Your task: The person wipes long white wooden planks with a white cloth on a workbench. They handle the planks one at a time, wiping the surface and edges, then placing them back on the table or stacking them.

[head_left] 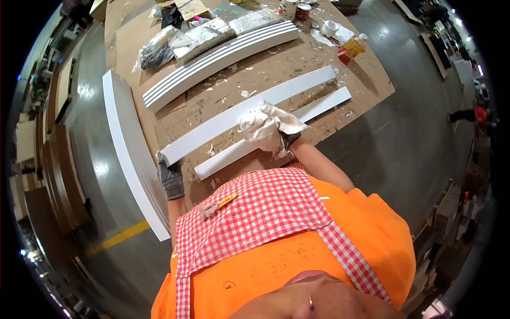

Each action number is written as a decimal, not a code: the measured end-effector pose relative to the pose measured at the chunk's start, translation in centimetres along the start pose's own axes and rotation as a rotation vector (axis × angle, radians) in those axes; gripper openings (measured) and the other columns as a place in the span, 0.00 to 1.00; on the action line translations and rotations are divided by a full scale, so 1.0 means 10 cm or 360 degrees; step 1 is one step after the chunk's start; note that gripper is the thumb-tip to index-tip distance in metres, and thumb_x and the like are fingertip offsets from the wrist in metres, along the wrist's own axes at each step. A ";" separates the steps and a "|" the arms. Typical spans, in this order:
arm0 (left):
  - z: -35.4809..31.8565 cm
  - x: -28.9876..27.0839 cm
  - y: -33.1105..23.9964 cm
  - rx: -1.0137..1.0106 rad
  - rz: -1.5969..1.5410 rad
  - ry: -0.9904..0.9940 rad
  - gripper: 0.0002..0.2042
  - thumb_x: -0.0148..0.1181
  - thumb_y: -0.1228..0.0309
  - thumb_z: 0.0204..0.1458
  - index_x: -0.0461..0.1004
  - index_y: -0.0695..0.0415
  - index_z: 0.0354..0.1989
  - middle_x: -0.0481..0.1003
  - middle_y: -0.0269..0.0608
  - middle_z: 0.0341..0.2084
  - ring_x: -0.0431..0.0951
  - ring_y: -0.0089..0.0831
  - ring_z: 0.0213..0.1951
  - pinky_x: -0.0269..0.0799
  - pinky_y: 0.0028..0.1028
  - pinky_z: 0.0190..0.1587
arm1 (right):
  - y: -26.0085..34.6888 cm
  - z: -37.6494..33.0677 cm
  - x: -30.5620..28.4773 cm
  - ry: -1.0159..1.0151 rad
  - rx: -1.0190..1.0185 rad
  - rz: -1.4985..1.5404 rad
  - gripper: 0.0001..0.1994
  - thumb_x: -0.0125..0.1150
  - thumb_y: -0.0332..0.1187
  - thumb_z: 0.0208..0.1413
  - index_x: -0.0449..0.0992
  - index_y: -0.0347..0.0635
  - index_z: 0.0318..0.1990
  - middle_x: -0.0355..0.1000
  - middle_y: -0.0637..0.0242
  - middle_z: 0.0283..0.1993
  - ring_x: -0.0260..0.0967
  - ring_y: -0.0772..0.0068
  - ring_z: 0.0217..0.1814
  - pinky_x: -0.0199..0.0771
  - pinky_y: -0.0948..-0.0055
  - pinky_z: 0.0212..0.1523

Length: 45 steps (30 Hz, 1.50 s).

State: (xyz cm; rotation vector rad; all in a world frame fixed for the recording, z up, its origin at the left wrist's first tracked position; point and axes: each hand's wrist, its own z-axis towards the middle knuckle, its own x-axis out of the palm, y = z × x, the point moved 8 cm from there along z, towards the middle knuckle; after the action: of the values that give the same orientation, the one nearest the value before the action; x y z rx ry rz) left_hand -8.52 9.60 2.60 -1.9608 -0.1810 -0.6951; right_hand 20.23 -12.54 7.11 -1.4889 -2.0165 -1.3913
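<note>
My left hand (pixel 171 176), in a grey work glove, is closed around the near left end of a long white board (pixel 210 131). The board slants away to the right above the worktable (pixel 361 101). A crumpled off-white cloth (pixel 261 126) is bunched in my right hand (pixel 290 140), against the middle of that board's near edge. The cloth hides most of the right hand's fingers; a dark cuff shows at the wrist. Closer to me lies a second white strip (pixel 219 161), its middle hidden under the cloth.
A stack of white boards (pixel 226 64) lies farther back, beside white-wrapped bundles (pixel 204 38) and a plastic bag (pixel 155 50). Cans (pixel 303 11) and a bottle of amber liquid (pixel 351 49) stand at the far right. Long white panels (pixel 125 143) run along the table's left side.
</note>
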 end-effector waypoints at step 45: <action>-0.26 -0.02 0.57 0.0050 0.2380 0.0151 0.19 0.64 0.51 0.44 0.70 0.54 0.31 0.73 0.45 0.30 0.74 0.41 0.35 0.68 0.37 0.38 | 0.10 -0.74 -1.21 0.0241 -0.1417 -0.0277 0.15 0.50 0.32 0.56 0.71 0.30 0.47 0.72 0.56 0.46 0.70 0.65 0.49 0.69 0.68 0.53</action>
State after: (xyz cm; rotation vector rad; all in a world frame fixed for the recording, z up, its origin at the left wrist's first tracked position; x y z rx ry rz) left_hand -7.37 4.67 -1.12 -1.4635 1.2030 0.2269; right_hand 24.04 -25.63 3.07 -1.4194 -1.5018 -2.5946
